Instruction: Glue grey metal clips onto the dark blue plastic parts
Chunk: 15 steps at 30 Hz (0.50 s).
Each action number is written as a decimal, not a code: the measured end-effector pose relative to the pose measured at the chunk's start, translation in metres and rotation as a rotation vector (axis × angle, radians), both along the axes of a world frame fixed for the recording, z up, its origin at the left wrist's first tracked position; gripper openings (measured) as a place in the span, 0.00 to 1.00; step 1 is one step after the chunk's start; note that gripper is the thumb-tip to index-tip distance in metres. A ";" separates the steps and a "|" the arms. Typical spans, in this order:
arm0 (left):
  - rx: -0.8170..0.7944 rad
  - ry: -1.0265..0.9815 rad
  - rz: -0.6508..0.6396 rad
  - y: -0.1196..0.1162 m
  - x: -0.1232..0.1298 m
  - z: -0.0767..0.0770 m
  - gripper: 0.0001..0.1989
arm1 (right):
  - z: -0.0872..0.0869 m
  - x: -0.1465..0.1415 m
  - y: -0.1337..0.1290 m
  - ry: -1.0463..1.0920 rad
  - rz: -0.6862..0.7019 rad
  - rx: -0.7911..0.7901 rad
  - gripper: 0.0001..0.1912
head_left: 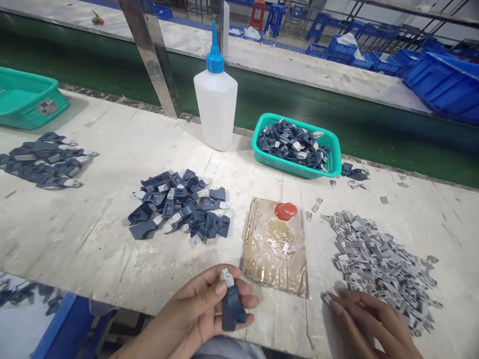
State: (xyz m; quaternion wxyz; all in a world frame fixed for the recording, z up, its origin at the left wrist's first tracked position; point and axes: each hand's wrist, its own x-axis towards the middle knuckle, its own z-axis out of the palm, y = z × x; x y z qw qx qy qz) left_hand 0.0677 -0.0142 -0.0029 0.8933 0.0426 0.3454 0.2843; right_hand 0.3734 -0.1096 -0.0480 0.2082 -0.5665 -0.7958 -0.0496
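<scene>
My left hand (202,309) holds a dark blue plastic part (231,309) upright near the table's front edge; a small grey clip (226,277) sits at its top under my thumb. My right hand (370,321) rests flat on the table at the near edge of a pile of small grey clips (381,264), fingertips touching one clip. Between the hands lies a cardboard pad (277,249) covered in clear film with a glue puddle and a red cap (285,211) on it.
A heap of blue parts (183,209) lies centre-left, another (45,159) far left. A white glue bottle (216,99) with blue nozzle stands behind. A teal basket (333,149) holds more blue parts; a second teal basket (26,99) sits far left. A green conveyor (337,114) runs behind.
</scene>
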 end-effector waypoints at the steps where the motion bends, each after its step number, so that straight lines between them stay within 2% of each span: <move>1: -0.004 0.013 -0.004 0.000 0.000 0.002 0.04 | 0.001 -0.002 0.000 0.041 -0.073 -0.034 0.09; 3: -0.019 0.046 -0.016 0.002 0.000 0.005 0.05 | 0.001 -0.005 -0.001 0.145 -0.217 -0.086 0.08; 6: -0.049 0.051 -0.002 0.003 0.000 0.007 0.08 | 0.001 -0.008 -0.003 0.246 -0.299 -0.116 0.06; 12: -0.060 0.073 0.033 0.002 0.000 0.009 0.06 | 0.001 -0.010 -0.004 0.244 -0.310 -0.131 0.10; 15: -0.086 0.075 0.034 0.000 -0.001 0.004 0.14 | 0.003 -0.013 0.001 0.216 -0.273 -0.076 0.09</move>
